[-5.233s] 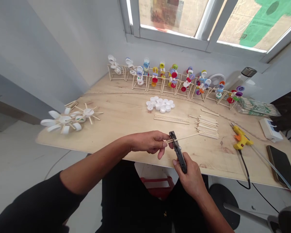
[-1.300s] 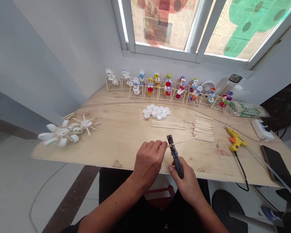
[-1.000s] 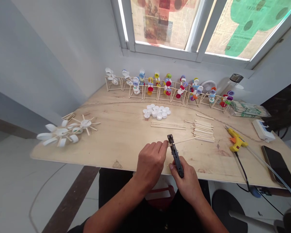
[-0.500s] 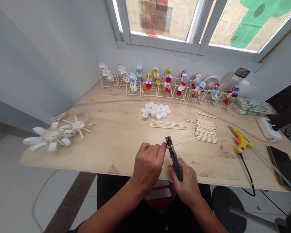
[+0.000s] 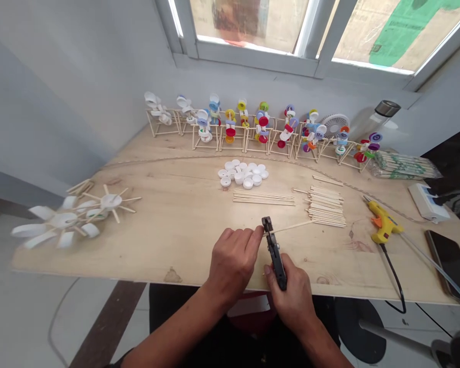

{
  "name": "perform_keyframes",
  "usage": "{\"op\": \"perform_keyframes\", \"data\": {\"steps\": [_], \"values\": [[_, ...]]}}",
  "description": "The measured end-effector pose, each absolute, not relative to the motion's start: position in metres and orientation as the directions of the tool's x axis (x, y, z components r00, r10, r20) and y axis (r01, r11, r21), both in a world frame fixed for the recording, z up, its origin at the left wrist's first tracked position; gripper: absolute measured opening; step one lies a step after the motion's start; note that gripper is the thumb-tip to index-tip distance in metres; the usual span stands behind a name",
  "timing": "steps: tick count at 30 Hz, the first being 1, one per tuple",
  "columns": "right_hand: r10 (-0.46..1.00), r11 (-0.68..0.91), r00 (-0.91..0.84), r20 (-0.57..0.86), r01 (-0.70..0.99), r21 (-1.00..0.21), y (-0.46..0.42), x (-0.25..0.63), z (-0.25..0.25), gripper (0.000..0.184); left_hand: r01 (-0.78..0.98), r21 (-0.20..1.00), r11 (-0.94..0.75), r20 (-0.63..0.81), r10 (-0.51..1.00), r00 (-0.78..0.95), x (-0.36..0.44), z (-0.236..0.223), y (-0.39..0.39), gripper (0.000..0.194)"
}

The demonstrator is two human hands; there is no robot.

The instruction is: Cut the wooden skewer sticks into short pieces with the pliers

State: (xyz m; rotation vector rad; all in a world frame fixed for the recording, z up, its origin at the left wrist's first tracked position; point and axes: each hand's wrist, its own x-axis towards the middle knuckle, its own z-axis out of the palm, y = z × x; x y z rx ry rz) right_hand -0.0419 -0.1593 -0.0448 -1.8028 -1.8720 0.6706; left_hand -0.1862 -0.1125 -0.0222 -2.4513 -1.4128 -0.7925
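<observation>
Near the front edge of the table, my right hand (image 5: 293, 286) is wrapped around the handles of black pliers (image 5: 275, 255), whose head points away from me. A thin wooden stick (image 5: 297, 225) lies across the jaws. Its left end is pinched in the fingers of my left hand (image 5: 233, 260), right beside the pliers' head, and its other end reaches the pile of short wooden sticks (image 5: 325, 205). Whether the jaws are fully closed on the stick is too small to tell. Longer sticks (image 5: 263, 197) lie in a row beyond my hands, with white bottle caps (image 5: 243, 174) behind them.
Stick frames with colourful cap wheels (image 5: 262, 128) line the wall. White wheel pieces (image 5: 65, 221) lie at the left. To the right are a yellow glue gun (image 5: 383, 222) with its cord, a phone (image 5: 446, 260), a power strip (image 5: 428, 203) and bagged sticks (image 5: 406, 166).
The camera view has shifted slightly. Both hands keep the same hold on the stick and the pliers, with hardly any movement between them.
</observation>
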Motion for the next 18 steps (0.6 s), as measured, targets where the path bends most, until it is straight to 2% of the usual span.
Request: {"op": "perform_keyframes", "data": {"steps": [8,18], "values": [[0.994,0.033,-0.092,-0.052,0.739,-0.673,-0.160,-0.040,-0.037,0.018,0.886,0.083,-0.455,0.505,0.786,0.357,-0.188,-0.018,-0.120,0.020],[0.993,0.027,-0.103,-0.064,0.698,-0.716,-0.169,-0.038,-0.029,0.013,0.877,0.154,-0.455,0.568,0.767,0.298,-0.184,-0.020,-0.129,0.016]]}}
